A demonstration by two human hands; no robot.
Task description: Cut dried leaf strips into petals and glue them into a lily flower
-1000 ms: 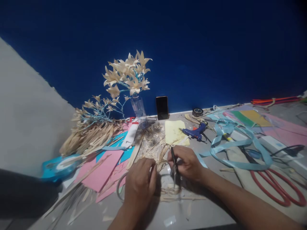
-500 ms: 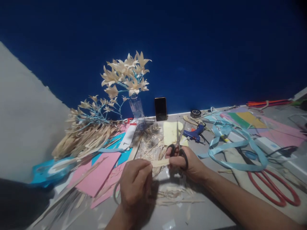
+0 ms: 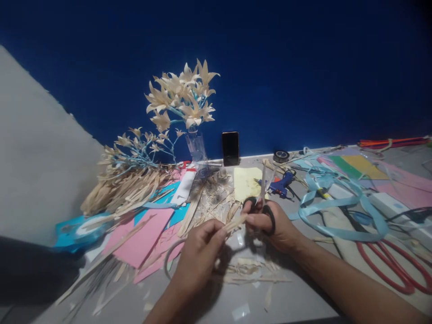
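Between my two hands stretches a short pale strip of dried husk. My left hand pinches its near end between thumb and fingertips. At the far end, the thumb and fingers of my right hand pinch it too. Black-handled scissors also sit in my right hand, blades pointing up and away and slightly apart. Loose husk scraps lie on the grey surface below my hands. Part of a roll of tape shows behind my left wrist.
A clear bottle holds pale husk flowers. A phone leans on the blue wall. To the right lie a blue glue gun, light-blue ribbon and red-handled scissors. Pink paper and husk bundles spread left.
The scissors have swung from pointing down to pointing up in my right hand. The strip, first near my fingers, is now held between both hands and tilted up to the right.
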